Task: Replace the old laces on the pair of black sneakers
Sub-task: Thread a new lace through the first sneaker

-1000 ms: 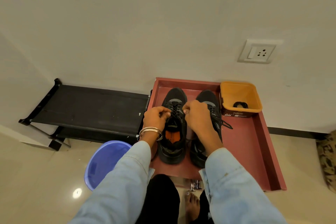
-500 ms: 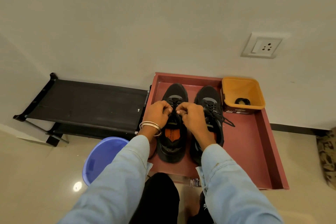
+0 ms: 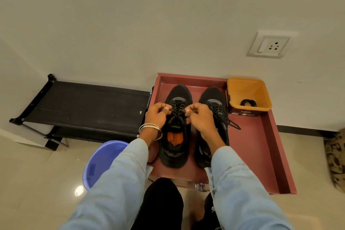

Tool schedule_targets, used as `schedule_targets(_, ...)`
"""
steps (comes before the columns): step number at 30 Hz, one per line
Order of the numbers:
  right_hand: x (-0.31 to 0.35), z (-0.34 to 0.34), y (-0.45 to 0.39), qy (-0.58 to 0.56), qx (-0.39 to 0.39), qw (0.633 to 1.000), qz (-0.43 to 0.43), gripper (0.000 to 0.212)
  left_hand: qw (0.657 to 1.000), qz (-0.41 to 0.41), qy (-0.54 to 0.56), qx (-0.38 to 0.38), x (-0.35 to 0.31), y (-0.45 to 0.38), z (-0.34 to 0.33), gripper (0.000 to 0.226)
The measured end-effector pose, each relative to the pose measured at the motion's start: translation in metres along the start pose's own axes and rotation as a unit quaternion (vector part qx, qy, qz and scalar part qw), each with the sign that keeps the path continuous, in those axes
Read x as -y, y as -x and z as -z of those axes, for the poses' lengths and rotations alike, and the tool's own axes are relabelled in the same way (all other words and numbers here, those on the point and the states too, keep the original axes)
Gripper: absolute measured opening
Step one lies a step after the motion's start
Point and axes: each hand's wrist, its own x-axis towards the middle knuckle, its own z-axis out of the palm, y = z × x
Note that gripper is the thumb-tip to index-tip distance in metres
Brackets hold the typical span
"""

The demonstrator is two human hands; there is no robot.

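Two black sneakers stand side by side, toes to the wall, on a dark red tray. The left sneaker has an orange insole and black laces. My left hand, with bangles on the wrist, pinches the lace at the shoe's left side. My right hand pinches the lace at its right side. The right sneaker is partly hidden behind my right hand and forearm; its tied lace ends trail onto the tray.
A yellow bin with a small dark object inside sits at the tray's far right corner. A black low rack stands left of the tray, a blue plastic tub on the floor below it. A wall socket is above.
My hands have moved slightly apart along the left sneaker's laces, from nearly touching to either side of the lacing. The camera view shifted a little.
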Motion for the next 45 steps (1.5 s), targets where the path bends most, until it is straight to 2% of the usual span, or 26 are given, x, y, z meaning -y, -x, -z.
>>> schedule_targets(3,0.004,0.004,-0.008,0.035,-0.006,0.998,0.056,0.019,0.999,-0.046,-0.025,0.009,-0.002,-0.003,0.006,0.017)
schedule_targets(7,0.007,0.0,-0.016,0.164,0.064,0.975,0.133,0.02,0.981,-0.13,-0.13,0.062,-0.008,-0.008,0.007,0.015)
schedule_targets(12,0.007,0.002,-0.021,0.229,0.08,0.954,0.176,0.014,0.953,-0.206,-0.213,0.069,-0.003,-0.017,0.007,0.012)
schedule_targets(16,0.002,-0.006,-0.022,0.281,0.074,0.939,0.184,0.017,0.94,-0.248,-0.226,0.056,0.003,-0.018,0.0,0.013)
schedule_targets(19,-0.001,-0.012,-0.018,0.257,0.065,0.949,0.169,0.019,0.945,-0.247,-0.211,0.035,0.009,-0.016,-0.005,0.014)
schedule_targets(22,-0.004,-0.013,-0.016,0.191,0.046,0.973,0.12,0.018,0.964,-0.206,-0.168,0.017,0.015,-0.015,-0.004,0.012)
schedule_targets(26,-0.009,-0.011,-0.015,0.137,0.047,0.987,0.075,0.013,0.982,-0.133,-0.129,0.036,0.019,-0.017,-0.004,0.011)
schedule_targets(31,-0.005,-0.005,-0.02,0.091,0.067,0.993,0.029,0.01,0.991,-0.085,-0.078,0.067,0.008,-0.013,0.002,0.013)
schedule_targets(35,-0.004,0.002,-0.027,0.023,0.029,0.998,0.054,0.018,0.994,-0.082,-0.058,0.039,0.004,-0.022,0.008,0.014)
schedule_targets(37,-0.003,0.001,-0.03,0.068,0.019,0.993,0.094,0.02,0.99,-0.101,-0.091,0.042,0.002,-0.024,0.007,0.012)
schedule_targets(40,0.001,-0.003,-0.033,0.18,0.055,0.97,0.151,0.014,0.968,-0.174,-0.172,0.061,-0.001,-0.028,0.003,0.012)
schedule_targets(45,0.002,-0.005,-0.036,0.268,0.055,0.944,0.184,0.016,0.93,-0.246,-0.265,0.068,0.002,-0.033,0.001,0.013)
